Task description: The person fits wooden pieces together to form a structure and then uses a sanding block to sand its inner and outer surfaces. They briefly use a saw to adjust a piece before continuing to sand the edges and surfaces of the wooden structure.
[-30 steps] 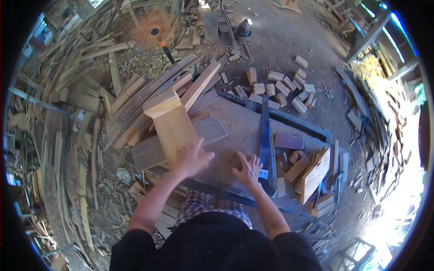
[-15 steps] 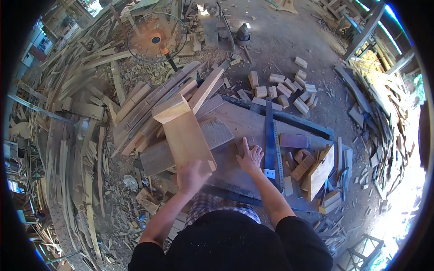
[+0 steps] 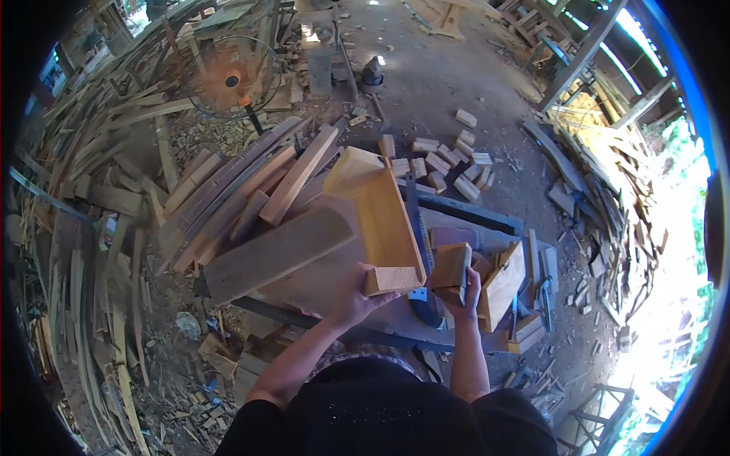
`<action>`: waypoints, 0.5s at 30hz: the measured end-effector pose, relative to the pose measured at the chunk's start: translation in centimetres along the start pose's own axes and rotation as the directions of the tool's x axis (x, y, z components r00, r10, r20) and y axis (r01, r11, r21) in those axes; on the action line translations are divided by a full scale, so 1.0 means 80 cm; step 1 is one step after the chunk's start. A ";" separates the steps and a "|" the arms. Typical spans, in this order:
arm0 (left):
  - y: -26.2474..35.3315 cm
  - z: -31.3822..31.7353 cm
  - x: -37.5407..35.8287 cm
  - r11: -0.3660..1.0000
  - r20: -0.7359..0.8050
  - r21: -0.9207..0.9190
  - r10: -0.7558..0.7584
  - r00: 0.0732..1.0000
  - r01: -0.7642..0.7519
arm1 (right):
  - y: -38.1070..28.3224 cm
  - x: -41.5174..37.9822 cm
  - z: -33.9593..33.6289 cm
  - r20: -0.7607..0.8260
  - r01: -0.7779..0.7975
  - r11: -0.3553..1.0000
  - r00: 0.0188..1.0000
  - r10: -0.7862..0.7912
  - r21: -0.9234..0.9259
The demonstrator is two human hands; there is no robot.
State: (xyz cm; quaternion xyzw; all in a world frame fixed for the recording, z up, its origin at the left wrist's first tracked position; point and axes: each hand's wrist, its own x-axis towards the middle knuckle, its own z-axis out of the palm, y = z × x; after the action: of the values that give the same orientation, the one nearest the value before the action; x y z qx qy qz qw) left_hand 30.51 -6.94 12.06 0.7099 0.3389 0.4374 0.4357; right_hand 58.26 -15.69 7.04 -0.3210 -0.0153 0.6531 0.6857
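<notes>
My left hand is closed on the near end of a light wooden piece, a long board with a block across each end. That piece is tilted above the workbench, its far end pointing away from me. In my right hand is a small brown wood block, held up just right of the wooden piece, the two apart. Between them a handsaw lies on the bench, partly covered by the wooden piece. A reddish-purple block rests behind the brown block.
A wide grey-brown plank lies at the bench's left. Beyond it are stacked timbers and a standing fan. Cut blocks are scattered on the floor past the bench. An angled wooden piece stands at the right.
My left hand has carried the wooden piece rightward over the saw. My right hand, earlier low over the bench with a finger extended, has moved right and now holds the brown wood block.
</notes>
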 end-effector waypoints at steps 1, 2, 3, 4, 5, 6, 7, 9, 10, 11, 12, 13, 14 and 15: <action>-0.006 0.010 0.001 1.000 0.003 0.008 0.016 1.000 -0.016 | -0.009 -0.008 -0.002 0.017 0.028 1.000 0.999 -0.028 0.013; -0.013 0.021 0.002 0.999 0.004 0.017 0.032 0.999 -0.032 | -0.018 -0.015 -0.004 0.034 0.055 0.998 0.998 -0.056 0.026; -0.021 0.030 0.002 0.999 0.006 0.001 0.036 0.999 -0.036 | -0.025 -0.020 -0.005 0.051 0.081 0.996 0.995 -0.083 0.038; -0.028 0.039 0.001 0.998 -0.008 -0.063 0.031 0.999 -0.032 | -0.030 -0.026 -0.003 0.069 0.096 0.995 0.993 -0.098 0.028; -0.035 0.048 -0.002 0.992 -0.022 -0.127 0.022 1.000 -0.025 | -0.032 -0.030 -0.002 0.058 0.104 0.994 0.993 -0.105 0.017; -0.044 0.055 -0.006 0.990 -0.020 -0.143 0.017 1.000 -0.019 | -0.033 -0.034 -0.002 0.034 0.091 0.995 0.995 -0.092 0.035; -0.052 0.059 -0.011 0.995 -0.021 -0.094 0.031 0.999 -0.033 | -0.033 -0.038 0.001 0.009 0.076 0.996 0.997 -0.077 0.053; -0.072 0.066 -0.031 0.998 -0.026 -0.052 0.024 0.999 -0.026 | -0.035 -0.041 0.004 0.000 0.068 0.998 0.998 -0.068 0.016; -0.089 0.069 -0.043 0.993 -0.026 -0.107 -0.058 0.998 0.055 | -0.034 -0.038 0.005 0.010 0.049 0.999 0.999 -0.048 -0.015; -0.093 0.064 -0.048 0.979 -0.024 -0.157 -0.136 0.990 0.131 | -0.033 -0.036 0.005 0.024 0.028 0.999 0.999 -0.027 -0.044; -0.098 0.054 -0.053 1.000 -0.032 0.024 -0.019 0.999 0.019 | -0.029 -0.032 -0.001 0.017 0.012 0.998 1.000 -0.011 -0.066; -0.106 0.049 -0.061 0.999 -0.046 0.028 -0.027 0.999 0.028 | -0.025 -0.026 0.002 0.020 -0.003 0.997 1.000 0.005 -0.071; -0.115 0.045 -0.071 0.996 -0.056 0.052 -0.070 0.996 0.073 | -0.018 -0.018 0.008 -0.024 0.063 0.959 0.997 -0.073 -0.276; -0.123 0.042 -0.082 0.990 -0.065 0.076 -0.113 0.991 0.118 | -0.009 -0.010 0.015 -0.049 0.116 0.875 0.986 -0.157 -0.470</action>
State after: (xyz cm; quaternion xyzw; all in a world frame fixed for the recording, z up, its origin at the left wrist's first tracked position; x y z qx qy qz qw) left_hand 30.07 -9.82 0.10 0.6923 0.4098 0.4190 0.4210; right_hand 58.28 -15.88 8.63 -0.5016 -0.1646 0.5661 0.6331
